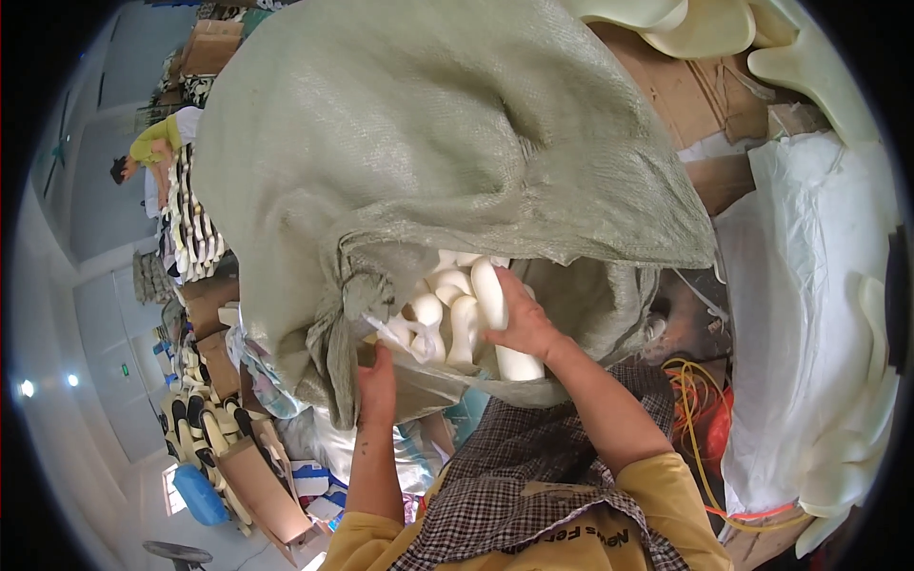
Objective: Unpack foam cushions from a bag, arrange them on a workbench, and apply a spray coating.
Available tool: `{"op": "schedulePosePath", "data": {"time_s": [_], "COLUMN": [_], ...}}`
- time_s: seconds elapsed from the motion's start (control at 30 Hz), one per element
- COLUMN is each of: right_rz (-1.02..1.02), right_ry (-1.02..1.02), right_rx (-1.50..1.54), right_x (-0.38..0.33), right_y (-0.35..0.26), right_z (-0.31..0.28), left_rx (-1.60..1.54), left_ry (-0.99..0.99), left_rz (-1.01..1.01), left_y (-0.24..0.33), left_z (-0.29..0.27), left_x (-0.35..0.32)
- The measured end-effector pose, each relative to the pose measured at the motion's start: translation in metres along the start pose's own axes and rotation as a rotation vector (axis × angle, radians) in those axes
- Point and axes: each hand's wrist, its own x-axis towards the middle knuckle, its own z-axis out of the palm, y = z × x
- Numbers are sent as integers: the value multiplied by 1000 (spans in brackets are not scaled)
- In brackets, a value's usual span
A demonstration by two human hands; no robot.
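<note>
**Both hands at the mouth of the big sack**

Checked apron (533,485) over yellow sleeves sits closest under my lens, at six o'clock, and both forearms rise from it toward the middle of the view.

I've got my right hand (522,322) just past centre, fingers wrapped around the top of a white, rounded foam piece (488,293), clamped on it. That piece stands among a cluster of similar white foam pieces (440,319) spilling at the opening of a large grey-green woven plastic sack (409,143), which fills the frame from nine round to two o'clock.

My left hand (377,385) is at about seven o'clock of that cluster, pinched shut on the clear plastic liner (419,371) at the lower lip of the sack, just beneath the knotted corner of the weave.

Off at three o'clock a white plastic bag (809,314) stands tall, with orange and yellow cords (700,404) tangled beside it. Cream foam sheets (705,29) lie at one o'clock over brown cardboard (685,90). At nine o'clock, well apart, another person in a yellow top (152,145) bends over stacked goods, and cardboard boxes (267,481) sit at eight o'clock.
</note>
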Motion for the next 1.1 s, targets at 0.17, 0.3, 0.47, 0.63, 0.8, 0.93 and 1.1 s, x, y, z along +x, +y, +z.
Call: {"op": "schedulePosePath", "data": {"time_s": [0.17,0.3,0.47,0.63,0.8,0.93,1.1], "right_rz": [99,72,236,105,141,203,61], "right_ry": [-251,-378,-287,-406,-492,-522,-583], "right_rx": [-201,-477,1011,-179,19,205,-33], "right_x": [20,49,33,36,31,23,17], "right_y": [-52,-6,-44,-61,-41,-20,-35], "right_z": [0,14,11,-3,7,7,4], "left_rx": [202,578,551,451,387,317,241], "left_ry": [-7,-122,-111,-154,-175,-227,-252], "left_rz": [379,510,394,351,279,265,214], "left_y": [-116,-200,-242,-226,-224,-203,-182], "left_z": [-27,-71,-174,-142,-184,-142,-131], "left_x": [29,45,89,72,104,85,106]}}
